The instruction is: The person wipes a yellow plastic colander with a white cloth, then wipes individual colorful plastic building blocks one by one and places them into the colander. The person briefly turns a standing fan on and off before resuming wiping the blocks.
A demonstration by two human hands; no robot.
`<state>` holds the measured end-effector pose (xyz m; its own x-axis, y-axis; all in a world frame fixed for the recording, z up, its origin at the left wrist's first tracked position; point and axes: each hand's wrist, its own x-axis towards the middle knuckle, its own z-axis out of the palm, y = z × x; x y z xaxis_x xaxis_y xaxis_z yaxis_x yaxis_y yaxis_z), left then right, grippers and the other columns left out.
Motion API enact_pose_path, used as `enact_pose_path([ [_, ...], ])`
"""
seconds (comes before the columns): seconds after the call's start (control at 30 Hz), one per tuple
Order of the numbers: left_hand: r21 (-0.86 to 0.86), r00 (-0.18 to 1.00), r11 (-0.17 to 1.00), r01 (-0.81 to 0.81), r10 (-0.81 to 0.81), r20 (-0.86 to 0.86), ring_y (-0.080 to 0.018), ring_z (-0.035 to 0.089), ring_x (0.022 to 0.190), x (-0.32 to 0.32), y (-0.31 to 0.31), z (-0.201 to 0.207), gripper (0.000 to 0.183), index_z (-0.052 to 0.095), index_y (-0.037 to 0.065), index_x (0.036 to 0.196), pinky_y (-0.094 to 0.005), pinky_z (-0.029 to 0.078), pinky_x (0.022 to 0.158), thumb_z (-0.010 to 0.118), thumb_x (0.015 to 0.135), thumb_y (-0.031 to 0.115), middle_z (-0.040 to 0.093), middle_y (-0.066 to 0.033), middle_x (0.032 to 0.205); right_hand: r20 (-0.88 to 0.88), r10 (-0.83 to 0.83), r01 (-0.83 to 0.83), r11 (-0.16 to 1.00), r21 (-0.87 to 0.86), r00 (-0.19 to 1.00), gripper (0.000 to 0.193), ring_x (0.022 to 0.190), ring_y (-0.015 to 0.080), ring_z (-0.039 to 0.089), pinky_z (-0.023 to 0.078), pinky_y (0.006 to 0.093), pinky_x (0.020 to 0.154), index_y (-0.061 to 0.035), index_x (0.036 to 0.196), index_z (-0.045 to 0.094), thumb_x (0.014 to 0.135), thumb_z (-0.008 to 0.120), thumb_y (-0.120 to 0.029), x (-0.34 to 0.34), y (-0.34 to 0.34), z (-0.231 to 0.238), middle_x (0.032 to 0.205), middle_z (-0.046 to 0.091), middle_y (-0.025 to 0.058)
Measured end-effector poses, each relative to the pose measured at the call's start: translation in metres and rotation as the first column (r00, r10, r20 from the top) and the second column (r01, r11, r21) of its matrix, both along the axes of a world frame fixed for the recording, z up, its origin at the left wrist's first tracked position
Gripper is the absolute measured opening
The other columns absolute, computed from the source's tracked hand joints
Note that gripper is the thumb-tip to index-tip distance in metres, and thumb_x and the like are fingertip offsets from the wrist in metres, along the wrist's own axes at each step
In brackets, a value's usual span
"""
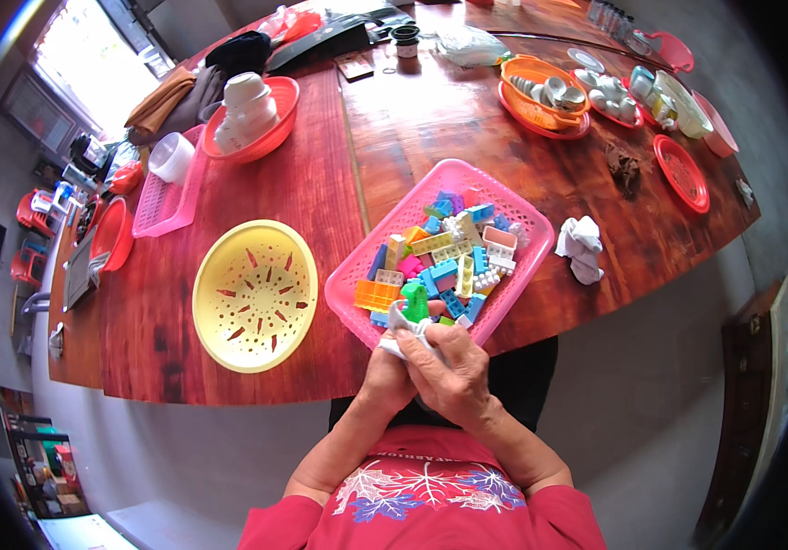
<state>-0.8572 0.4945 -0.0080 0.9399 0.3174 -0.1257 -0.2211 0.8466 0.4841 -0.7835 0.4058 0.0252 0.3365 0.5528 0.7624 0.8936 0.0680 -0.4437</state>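
My hands meet at the near edge of a pink perforated basket (535, 218) filled with colourful toy building blocks (430, 246). My left hand (388, 378) is closed around a bright green toy piece (415, 301), its fingers partly hidden by a white cloth (405, 332). With bent fingers, my right hand (454, 368) pinches the cloth against the green piece. The blocks below are blue, orange, white, yellow and pink. Left of the basket sits a yellow bowl (254, 295) with cut-out holes. A second crumpled white cloth (581, 247) lies to the right.
Farther left are a red basket (287, 103) holding white containers and a pink tray (159, 218) with a plastic tub. Orange basket (524, 70) of small cups, a teapot set and a red plate (682, 174) stand far right. The wooden table's near edge (229, 401) curves before me.
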Motion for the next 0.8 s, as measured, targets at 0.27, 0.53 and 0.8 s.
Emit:
enact_pose_path([
  [0.27,0.338,0.917,0.9,-0.277,0.352,-0.186,-0.0028,0.056,0.072,0.013,-0.009,0.029,0.02,0.053,0.008,0.112,-0.0171,0.046,0.059,0.055,0.095,0.019,0.06,0.0014,0.09,-0.088,-0.092,0.1,0.991,0.087,0.992,0.032,0.07,0.0232,0.058,0.049,0.0327,0.057,-0.0027,0.103,0.068,0.072,0.068,0.004,0.021,0.017,0.026,0.086,0.054,0.0095],
  [0.53,0.339,0.869,0.851,-0.4,0.47,-0.155,-0.0152,0.062,0.087,0.002,0.01,0.011,0.021,0.047,0.003,0.114,-0.0268,0.053,0.078,0.052,0.094,0.006,0.062,-0.0096,0.102,-0.073,0.073,-0.085,0.982,-0.167,0.995,0.032,0.066,0.0243,0.058,0.049,0.0339,0.055,-0.0041,0.1,0.069,0.068,0.071,0.002,0.001,-0.005,0.009,0.08,0.055,0.0091],
  [0.8,0.367,0.914,0.872,-0.325,0.389,-0.115,-0.0109,0.059,0.094,-0.003,-0.001,0.021,0.032,0.046,0.002,0.125,-0.023,0.048,0.08,0.046,0.094,0.006,0.059,-0.005,0.108,0.053,-0.168,0.173,0.978,-0.119,0.984,0.027,0.069,0.0253,0.058,0.048,0.0359,0.056,-0.0025,0.097,0.067,0.07,0.068,0.0,0.006,0.017,0.034,0.082,0.055,0.0098],
])
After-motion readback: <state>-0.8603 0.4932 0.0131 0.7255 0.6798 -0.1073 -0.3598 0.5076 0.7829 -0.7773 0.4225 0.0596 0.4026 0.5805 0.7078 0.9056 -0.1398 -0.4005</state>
